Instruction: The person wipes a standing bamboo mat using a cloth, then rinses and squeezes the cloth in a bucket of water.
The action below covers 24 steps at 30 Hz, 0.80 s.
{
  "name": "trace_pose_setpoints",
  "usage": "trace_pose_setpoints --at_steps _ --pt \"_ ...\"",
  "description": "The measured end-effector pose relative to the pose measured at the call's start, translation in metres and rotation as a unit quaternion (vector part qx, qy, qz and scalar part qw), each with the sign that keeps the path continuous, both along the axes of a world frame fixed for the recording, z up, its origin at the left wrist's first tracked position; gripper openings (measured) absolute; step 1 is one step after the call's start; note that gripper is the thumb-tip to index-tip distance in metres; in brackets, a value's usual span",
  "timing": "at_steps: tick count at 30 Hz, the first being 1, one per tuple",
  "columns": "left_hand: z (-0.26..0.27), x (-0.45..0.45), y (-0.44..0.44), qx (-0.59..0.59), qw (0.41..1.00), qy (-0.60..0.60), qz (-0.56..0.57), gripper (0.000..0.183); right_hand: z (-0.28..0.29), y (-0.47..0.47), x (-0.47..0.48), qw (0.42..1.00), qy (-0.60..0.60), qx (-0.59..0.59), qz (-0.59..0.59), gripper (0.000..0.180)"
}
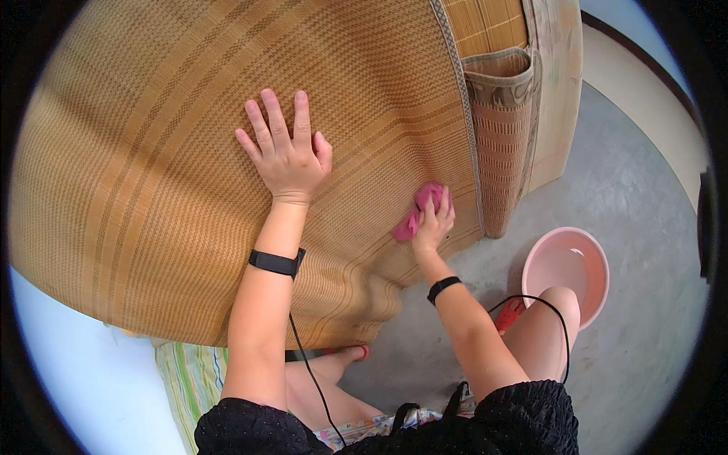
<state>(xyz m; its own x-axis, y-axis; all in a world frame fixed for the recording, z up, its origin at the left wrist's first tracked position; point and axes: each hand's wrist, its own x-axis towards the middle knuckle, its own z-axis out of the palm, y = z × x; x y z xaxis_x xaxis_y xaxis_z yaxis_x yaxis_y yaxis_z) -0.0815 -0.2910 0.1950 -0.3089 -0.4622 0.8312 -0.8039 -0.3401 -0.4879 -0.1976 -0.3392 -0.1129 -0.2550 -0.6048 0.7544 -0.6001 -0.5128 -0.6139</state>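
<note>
A large woven sleeping mat [187, 187], tan with darker stripes, spreads across the left and middle of the head view, its lower part hanging in folds. My left hand [291, 159] lies flat on it with the fingers spread, holding nothing. Lower and to the right, near the mat's bound edge, my right hand [437, 222] presses a crumpled pink cloth [406, 226] against the mat. Part of the cloth is hidden under my fingers.
A pink plastic basin [529, 261] stands on the grey floor [631, 227], partly behind my knee. A folded brown mat [500, 153] leans beside a pale board [560, 114]. Black cables run by my arms. Striped fabric [190, 372] lies lower left.
</note>
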Motion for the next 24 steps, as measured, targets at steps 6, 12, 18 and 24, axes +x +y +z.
trace_pose_setpoints --at_steps 6,12,18,24 --pt "-0.008 -0.010 -0.009 0.007 1.000 -0.003 -0.006 0.066 -0.001 0.020 0.036 0.884 -0.345 0.312 0.053 0.040" --pt "0.002 0.007 0.006 0.013 1.000 -0.011 -0.021 0.052 0.219 0.056 0.051 0.901 -0.323 0.012 0.289 0.039" --pt "-0.002 0.001 0.000 0.007 0.999 -0.004 -0.045 0.049 0.110 0.021 0.053 0.970 -0.172 -0.015 0.170 0.053" --pt "-0.006 0.001 -0.005 -0.018 0.998 -0.013 -0.050 0.051 -0.066 0.046 0.009 0.854 -0.214 0.442 0.171 0.045"
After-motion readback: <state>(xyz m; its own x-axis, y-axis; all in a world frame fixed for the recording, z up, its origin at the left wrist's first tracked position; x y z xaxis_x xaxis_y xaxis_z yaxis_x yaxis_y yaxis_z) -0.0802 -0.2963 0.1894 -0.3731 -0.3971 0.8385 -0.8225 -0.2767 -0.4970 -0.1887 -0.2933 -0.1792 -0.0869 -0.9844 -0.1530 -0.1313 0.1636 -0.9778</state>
